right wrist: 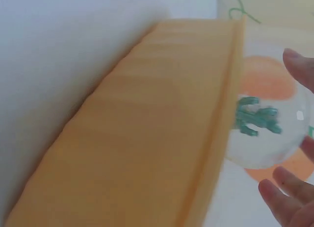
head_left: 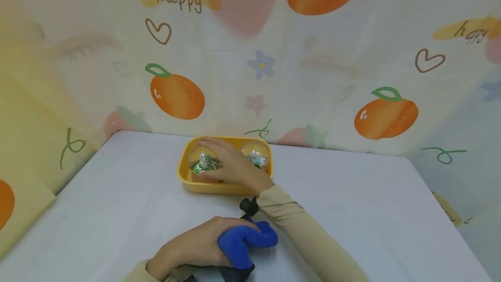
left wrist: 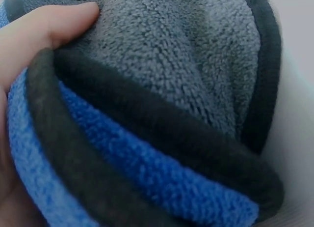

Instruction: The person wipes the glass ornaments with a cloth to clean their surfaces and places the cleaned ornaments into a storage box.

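In the head view my left hand grips a folded cloth, blue on one side. The left wrist view shows the cloth's fluffy grey side and black edging, with the thumb laid over it. My right hand reaches into a yellow tray and holds a clear ball at its left end, fingers and thumb around its sides. Inside the ball is a green, branching figure. A second clear ball with green and white contents sits at the tray's right end.
The tray stands at the far edge of the white table, close to a printed cloth backdrop. A black strap piece shows at the right wrist, above the cloth. The right sleeve passes just right of the cloth.
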{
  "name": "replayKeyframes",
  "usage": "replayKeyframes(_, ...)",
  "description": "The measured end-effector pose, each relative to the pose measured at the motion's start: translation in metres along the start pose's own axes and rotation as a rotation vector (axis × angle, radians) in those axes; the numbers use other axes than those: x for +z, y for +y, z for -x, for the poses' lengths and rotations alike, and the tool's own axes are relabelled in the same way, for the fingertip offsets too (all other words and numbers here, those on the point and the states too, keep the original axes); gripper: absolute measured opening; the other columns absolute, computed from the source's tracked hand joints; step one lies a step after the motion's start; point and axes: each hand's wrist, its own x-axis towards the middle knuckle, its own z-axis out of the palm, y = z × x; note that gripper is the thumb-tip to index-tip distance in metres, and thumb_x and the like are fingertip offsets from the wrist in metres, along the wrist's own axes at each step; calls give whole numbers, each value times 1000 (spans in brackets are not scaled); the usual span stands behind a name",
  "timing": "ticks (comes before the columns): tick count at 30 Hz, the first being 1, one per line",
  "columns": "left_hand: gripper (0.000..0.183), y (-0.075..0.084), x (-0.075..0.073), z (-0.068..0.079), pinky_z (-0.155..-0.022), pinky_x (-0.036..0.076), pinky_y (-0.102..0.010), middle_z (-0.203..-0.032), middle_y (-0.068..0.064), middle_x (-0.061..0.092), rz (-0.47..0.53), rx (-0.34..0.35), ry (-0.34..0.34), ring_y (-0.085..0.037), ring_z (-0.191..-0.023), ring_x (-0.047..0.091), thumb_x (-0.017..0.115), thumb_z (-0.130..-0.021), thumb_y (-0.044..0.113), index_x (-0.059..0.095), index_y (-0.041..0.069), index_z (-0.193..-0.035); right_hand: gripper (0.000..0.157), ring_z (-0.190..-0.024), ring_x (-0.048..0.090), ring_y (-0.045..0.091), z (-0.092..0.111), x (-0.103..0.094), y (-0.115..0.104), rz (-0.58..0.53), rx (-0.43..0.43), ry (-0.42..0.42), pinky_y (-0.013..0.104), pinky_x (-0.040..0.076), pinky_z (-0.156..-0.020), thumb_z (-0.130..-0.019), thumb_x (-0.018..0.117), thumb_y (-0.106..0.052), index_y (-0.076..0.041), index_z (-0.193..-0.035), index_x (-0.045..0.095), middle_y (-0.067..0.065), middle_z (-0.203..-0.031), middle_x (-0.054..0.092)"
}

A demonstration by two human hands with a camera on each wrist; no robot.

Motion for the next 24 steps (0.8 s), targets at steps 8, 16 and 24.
replayKeyframes(8,61,4,2,1,-99,46,-28,-135,11,60,-57,-17,-18,-5,-121,57,81,-81,40,54,36,-135,72,-125,55,25,28,-7,0,-62,-23,80,38,49,-100,-87,77,-31,-11,-148,45,10,-153,44)
replayKeyframes(16,57,10,9,0,-97,48,-29,-130,12,62,-80,-25,40,-6,-119,58,81,-80,42,56,36,-132,66,-142,42,27,64,-20,4,-75,-16,146,48,39,-113,-87,76,-31,-12,-145,49,10,-152,45)
replayKeyframes(24,73,20,25,-1,-92,54,-46,-148,7,46,-219,-149,-72,-20,-132,49,77,-77,58,41,50,-140,65,-141,44,26,100,-37,10,-44,9,232,49,43,-110,-86,77,-31,-13,-143,51,5,-151,46)
